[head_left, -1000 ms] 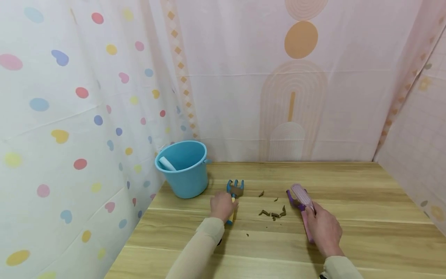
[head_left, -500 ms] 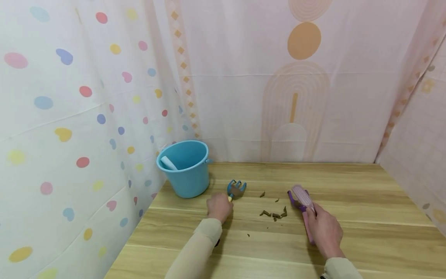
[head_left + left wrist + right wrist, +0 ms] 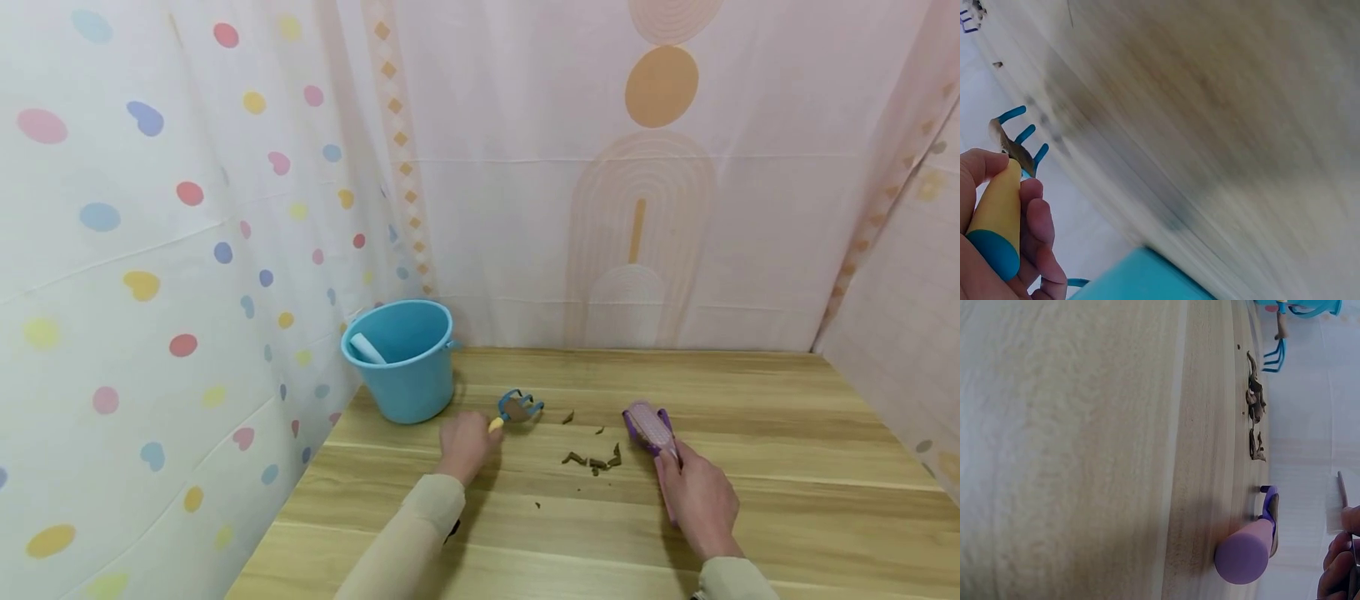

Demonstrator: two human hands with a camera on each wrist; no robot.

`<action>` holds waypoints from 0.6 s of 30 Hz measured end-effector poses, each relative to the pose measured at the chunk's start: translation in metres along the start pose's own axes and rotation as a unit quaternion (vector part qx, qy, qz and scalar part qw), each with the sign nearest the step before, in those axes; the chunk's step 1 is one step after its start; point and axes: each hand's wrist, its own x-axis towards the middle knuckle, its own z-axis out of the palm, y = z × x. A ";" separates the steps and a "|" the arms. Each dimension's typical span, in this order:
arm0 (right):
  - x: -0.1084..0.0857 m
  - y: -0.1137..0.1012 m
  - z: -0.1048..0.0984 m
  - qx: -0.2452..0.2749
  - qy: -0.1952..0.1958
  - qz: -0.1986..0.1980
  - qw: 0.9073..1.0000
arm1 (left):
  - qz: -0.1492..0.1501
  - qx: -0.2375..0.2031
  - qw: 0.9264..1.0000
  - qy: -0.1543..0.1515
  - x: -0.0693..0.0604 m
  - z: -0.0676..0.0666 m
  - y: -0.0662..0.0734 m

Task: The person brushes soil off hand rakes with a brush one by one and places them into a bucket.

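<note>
My left hand (image 3: 467,446) grips the yellow handle (image 3: 999,203) of a small blue hand rake (image 3: 519,407). A brown dried leaf piece (image 3: 1017,153) sits at its tines, which point to the right in the head view. In my right hand (image 3: 703,500) is a pale pink brush (image 3: 649,427), its light bristles (image 3: 1334,503) facing down toward the table. Partly beneath it lies a purple hand rake (image 3: 663,421) with a pink handle (image 3: 1244,553), bearing another brown piece (image 3: 1274,525). Several dark dried bits (image 3: 597,462) lie scattered on the wood between my hands.
A light blue bucket (image 3: 411,392) stands at the back left, with a pale blue rod-like piece (image 3: 367,348) leaning inside. The wood-grain table (image 3: 787,417) ends at a patterned curtain (image 3: 510,250) behind. A dotted curtain (image 3: 180,275) borders the left side.
My left hand has drawn slightly left and turned the blue rake, so its tines swing from pointing away to pointing right. The right hand and brush have barely shifted.
</note>
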 end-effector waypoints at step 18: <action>-0.002 -0.009 0.003 0.007 0.012 -0.034 0.999 | 0.123 -0.055 0.990 0.037 -0.033 -0.017 0.055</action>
